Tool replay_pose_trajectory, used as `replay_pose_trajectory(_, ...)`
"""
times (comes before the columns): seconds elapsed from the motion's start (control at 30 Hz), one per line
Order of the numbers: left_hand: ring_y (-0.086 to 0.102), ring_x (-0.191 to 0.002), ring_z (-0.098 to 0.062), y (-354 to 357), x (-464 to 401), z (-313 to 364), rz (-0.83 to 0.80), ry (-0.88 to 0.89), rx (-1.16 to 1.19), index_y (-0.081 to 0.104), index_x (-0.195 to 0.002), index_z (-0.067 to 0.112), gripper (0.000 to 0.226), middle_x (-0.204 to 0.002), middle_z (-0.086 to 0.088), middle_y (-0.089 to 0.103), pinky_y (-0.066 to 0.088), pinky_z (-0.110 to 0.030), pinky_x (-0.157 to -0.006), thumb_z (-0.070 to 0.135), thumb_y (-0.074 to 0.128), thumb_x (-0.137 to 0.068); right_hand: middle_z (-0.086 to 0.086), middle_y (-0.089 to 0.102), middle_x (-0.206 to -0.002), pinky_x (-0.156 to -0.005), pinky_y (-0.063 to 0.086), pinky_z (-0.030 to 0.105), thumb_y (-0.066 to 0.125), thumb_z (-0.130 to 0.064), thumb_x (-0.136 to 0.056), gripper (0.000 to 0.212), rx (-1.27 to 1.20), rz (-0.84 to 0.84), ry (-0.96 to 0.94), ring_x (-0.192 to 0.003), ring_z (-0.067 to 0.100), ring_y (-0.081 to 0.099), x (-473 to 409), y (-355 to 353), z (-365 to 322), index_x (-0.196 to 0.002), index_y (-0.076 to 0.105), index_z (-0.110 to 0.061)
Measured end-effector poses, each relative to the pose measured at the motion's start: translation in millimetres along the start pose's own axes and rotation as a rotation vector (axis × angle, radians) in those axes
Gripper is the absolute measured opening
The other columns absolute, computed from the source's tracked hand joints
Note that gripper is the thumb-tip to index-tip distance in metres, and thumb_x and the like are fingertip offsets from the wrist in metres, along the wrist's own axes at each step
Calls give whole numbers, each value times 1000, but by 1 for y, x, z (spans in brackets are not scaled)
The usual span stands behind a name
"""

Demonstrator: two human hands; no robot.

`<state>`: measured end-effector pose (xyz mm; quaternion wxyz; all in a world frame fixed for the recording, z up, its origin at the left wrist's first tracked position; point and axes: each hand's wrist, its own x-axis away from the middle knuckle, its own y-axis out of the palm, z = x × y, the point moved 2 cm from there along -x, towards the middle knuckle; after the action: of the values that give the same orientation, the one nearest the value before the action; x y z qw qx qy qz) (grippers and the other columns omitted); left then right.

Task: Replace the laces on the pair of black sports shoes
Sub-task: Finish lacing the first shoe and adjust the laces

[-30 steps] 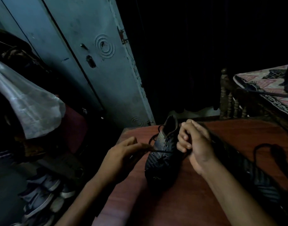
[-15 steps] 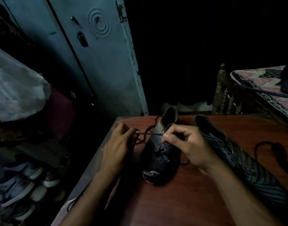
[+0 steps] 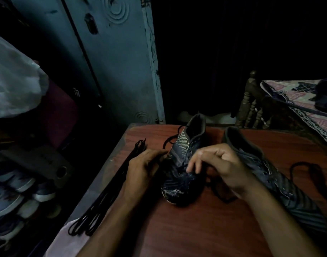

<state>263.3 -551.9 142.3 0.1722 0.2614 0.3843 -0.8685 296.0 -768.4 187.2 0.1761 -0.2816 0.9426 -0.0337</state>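
Note:
A black sports shoe (image 3: 181, 182) stands toe-toward-me in the middle of the red-brown table (image 3: 196, 229). Its black lace (image 3: 170, 140) loops out near the collar. My left hand (image 3: 144, 169) is against the shoe's left side, fingertips pinched together on the lace there. My right hand (image 3: 222, 167) reaches over the eyelets, fingers curled down and pinching the lace on top of the shoe. The second black shoe (image 3: 270, 175) lies to the right, partly behind my right forearm. A bundle of black laces (image 3: 103, 197) lies along the table's left edge.
Another loose black lace (image 3: 303, 169) curls at the table's right. A blue-grey metal door (image 3: 110, 62) stands behind, a bed with a patterned cover (image 3: 298, 101) at the right. Shoes (image 3: 16, 197) and white cloth (image 3: 12, 84) fill the shelves on the left.
The view has tilted down, bringing the lace bundle into sight. My left hand has moved in to the shoe's side, and my right hand has shifted lower onto the eyelets.

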Motion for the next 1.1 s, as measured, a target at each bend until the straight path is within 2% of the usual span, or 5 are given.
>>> replay_pose_trajectory(0.17,71,-81,1,1,1,-1,-21,-100,142,78,-99,21,7,-87,15,76,53,-18,-70,21,76,-92,-14,68,-77,-63,43,19,73,-28,-91,13,568,246,-4,-68,3,61,-4,1,22,-79,69,-26)
replay_pose_trajectory(0.5,67,-86,-3,7,1,-4,-100,-68,1,72,-99,28,6,-93,15,71,54,-31,-76,25,73,-95,-11,59,-69,-71,53,31,75,-26,-79,10,935,73,175,-69,3,57,-22,10,30,-76,65,-28)
replay_pose_trajectory(0.63,62,-88,-4,9,0,-1,-165,-53,-24,68,-100,27,3,-98,13,65,52,-34,-76,29,67,-98,-12,58,-62,-64,51,28,74,-31,-78,13,1006,-24,266,-67,4,58,-35,11,26,-74,62,-28)
replay_pose_trajectory(0.83,60,-89,-11,13,-3,-4,-191,-55,-82,67,-104,23,9,-103,10,61,46,-32,-76,31,64,-99,-11,58,-61,-58,36,14,78,-40,-82,15,965,114,110,-62,-1,55,-27,12,37,-79,70,-28)
replay_pose_trajectory(1.1,57,-87,-6,12,-2,-1,-205,-54,-62,68,-100,23,3,-101,11,62,43,-25,-74,26,67,-97,-18,56,-63,-56,41,23,78,-26,-83,14,807,159,97,-56,1,54,-25,15,46,-91,71,-37)
